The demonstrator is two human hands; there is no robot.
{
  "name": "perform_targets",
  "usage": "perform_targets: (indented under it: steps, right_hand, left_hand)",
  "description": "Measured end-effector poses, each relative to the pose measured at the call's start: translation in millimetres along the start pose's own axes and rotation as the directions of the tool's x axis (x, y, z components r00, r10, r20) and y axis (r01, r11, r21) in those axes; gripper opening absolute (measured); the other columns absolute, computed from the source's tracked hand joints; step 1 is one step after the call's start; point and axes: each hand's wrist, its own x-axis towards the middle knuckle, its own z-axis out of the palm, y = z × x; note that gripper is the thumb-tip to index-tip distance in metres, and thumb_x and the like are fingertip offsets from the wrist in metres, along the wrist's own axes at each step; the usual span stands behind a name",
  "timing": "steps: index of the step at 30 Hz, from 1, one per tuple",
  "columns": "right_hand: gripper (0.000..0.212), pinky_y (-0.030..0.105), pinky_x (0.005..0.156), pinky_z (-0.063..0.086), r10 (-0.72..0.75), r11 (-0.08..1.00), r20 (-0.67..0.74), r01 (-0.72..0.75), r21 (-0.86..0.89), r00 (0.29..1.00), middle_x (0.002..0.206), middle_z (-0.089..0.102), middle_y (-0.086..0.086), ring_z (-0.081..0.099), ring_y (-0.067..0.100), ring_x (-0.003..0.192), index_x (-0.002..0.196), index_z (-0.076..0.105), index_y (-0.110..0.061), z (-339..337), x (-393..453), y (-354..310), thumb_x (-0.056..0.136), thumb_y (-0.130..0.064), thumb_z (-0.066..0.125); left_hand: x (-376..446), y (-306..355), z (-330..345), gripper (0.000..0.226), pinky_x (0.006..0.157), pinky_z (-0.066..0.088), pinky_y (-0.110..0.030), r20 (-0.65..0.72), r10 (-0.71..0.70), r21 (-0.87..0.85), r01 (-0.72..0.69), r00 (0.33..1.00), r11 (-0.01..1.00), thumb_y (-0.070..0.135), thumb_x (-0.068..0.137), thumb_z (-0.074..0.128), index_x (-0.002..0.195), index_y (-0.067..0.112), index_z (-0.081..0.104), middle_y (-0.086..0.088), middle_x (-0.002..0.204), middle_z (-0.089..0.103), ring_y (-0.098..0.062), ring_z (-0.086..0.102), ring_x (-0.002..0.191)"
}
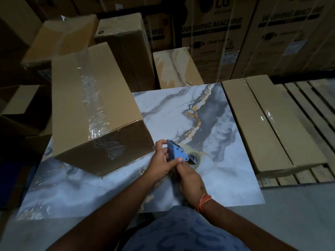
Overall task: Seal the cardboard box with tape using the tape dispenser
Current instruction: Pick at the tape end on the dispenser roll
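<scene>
Both hands — left hand (pixel 159 160), right hand (pixel 188 175) — have a closed grip on the blue tape dispenser (pixel 176 152) above the marbled tabletop (pixel 226 178); its handle is hidden. Cardboard box (pixel 96 105) lies just left, taped along its top seam — the tape's free end cannot be made out.

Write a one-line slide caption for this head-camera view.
Both hands, left hand and right hand, hold a blue tape dispenser beside an already taped cardboard box on a marbled sheet.

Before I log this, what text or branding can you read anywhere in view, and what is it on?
"LG": top of tall carton behind.
"WASHING MACHINE": same carton.
"WASHING MAC...", cut off by a strap: right carton.
"...HINE", partly hidden: carton further left.
Small print and stickers: unreadable.
Box being sealed: no text.
</scene>
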Motion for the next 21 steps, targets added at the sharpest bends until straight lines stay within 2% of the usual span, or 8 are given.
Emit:
perform_targets:
  steps: [2, 4, 7, 10, 12, 15, 18, 21]
  right_hand:
    - [0.047, 0.033, 0.085, 0.053, -0.014, 1.000, 0.041, 0.013, 0.014, 0.999, 0.127, 0.060, 0.015, 0.061, 0.030, 0.104, 0.135, 0.051, -0.009, 0.7, -1.3, -0.3, 0.088, -0.015, 0.046]
    - [0.043, 0.034, 0.078, 0.053, -0.025, 1.000, 0.093, 0.026, -0.012, 0.995, 0.125, 0.058, 0.016, 0.061, 0.033, 0.098, 0.129, 0.054, -0.010, 0.1, -2.0, -1.0, 0.086, -0.015, 0.049]
    - [0.033, 0.035, 0.071, 0.053, -0.041, 0.995, 0.143, 0.053, -0.083, 0.989, 0.112, 0.065, 0.012, 0.064, 0.031, 0.090, 0.115, 0.061, -0.014, -10.0, -0.5, -6.1, 0.084, -0.019, 0.049]
    - [0.021, 0.032, 0.066, 0.053, -0.067, 0.993, 0.080, 0.075, -0.091, 0.995, 0.091, 0.073, 0.002, 0.068, 0.024, 0.080, 0.097, 0.067, -0.022, -29.4, 1.2, -12.7, 0.083, -0.025, 0.051]
    - [0.017, 0.030, 0.064, 0.053, -0.012, 1.000, -0.022, 0.012, -0.006, 1.000, 0.080, 0.074, -0.001, 0.068, 0.019, 0.071, 0.092, 0.069, -0.024, -45.7, 4.3, -14.3, 0.083, -0.025, 0.055]
    - [0.014, 0.027, 0.066, 0.055, 0.093, 0.974, -0.123, -0.064, 0.217, 0.988, 0.077, 0.073, -0.006, 0.068, 0.011, 0.070, 0.094, 0.071, -0.024, -68.9, 14.7, -7.5, 0.085, -0.017, 0.062]
    - [0.018, 0.032, 0.074, 0.059, 0.174, 0.910, -0.085, -0.128, 0.394, 0.981, 0.081, 0.074, -0.004, 0.071, 0.013, 0.077, 0.097, 0.071, -0.022, -85.2, 29.7, 7.0, 0.086, -0.009, 0.065]
    - [0.021, 0.033, 0.079, 0.059, 0.174, 0.884, -0.012, -0.151, 0.443, 0.985, 0.088, 0.075, -0.002, 0.072, 0.012, 0.087, 0.098, 0.071, -0.019, -91.5, 43.7, 19.4, 0.087, -0.002, 0.065]
  left_hand:
    - [1.7, -0.9, -1.3, 0.074, 0.095, 0.057, -0.031, 0.008, 0.021, 0.035, -0.022, 1.000, 0.999, 0.003, 0.080, 0.080, 0.134, 0.013, 0.031, -0.015, 0.123, 0.068, -0.018, 0.071, 0.110]
    - [2.3, -0.9, -3.9, 0.074, 0.095, 0.056, -0.030, 0.031, 0.041, 0.080, -0.044, 0.999, 0.996, 0.010, 0.076, 0.080, 0.133, 0.017, 0.032, -0.014, 0.124, 0.067, -0.018, 0.069, 0.111]
    - [3.1, -1.0, -10.2, 0.073, 0.095, 0.052, -0.023, 0.102, 0.062, 0.146, -0.077, 0.993, 0.986, 0.005, 0.079, 0.078, 0.133, 0.016, 0.031, -0.014, 0.129, 0.061, -0.012, 0.065, 0.113]
    - [4.3, -1.8, -16.6, 0.068, 0.096, 0.050, -0.020, 0.160, 0.048, 0.188, -0.078, 0.986, 0.979, -0.004, 0.085, 0.075, 0.134, 0.012, 0.031, -0.015, 0.136, 0.057, -0.013, 0.061, 0.119]
    - [4.6, -1.7, -20.3, 0.065, 0.097, 0.050, -0.021, 0.175, 0.033, 0.209, -0.069, 0.984, 0.975, -0.004, 0.086, 0.075, 0.133, 0.010, 0.031, -0.016, 0.136, 0.057, -0.016, 0.060, 0.122]
    - [3.9, 0.0, -25.8, 0.063, 0.097, 0.052, -0.025, 0.203, 0.019, 0.234, -0.068, 0.979, 0.970, 0.002, 0.083, 0.077, 0.127, 0.017, 0.034, -0.016, 0.133, 0.057, -0.016, 0.060, 0.120]
    - [2.8, 1.2, -31.1, 0.062, 0.103, 0.052, -0.033, 0.214, 0.001, 0.260, -0.058, 0.977, 0.964, 0.002, 0.084, 0.078, 0.125, 0.021, 0.035, -0.015, 0.132, 0.059, -0.023, 0.061, 0.124]
    - [1.3, 1.4, -33.1, 0.064, 0.106, 0.051, -0.036, 0.227, 0.001, 0.298, -0.070, 0.974, 0.952, 0.008, 0.081, 0.080, 0.126, 0.020, 0.035, -0.013, 0.130, 0.060, -0.028, 0.060, 0.126]
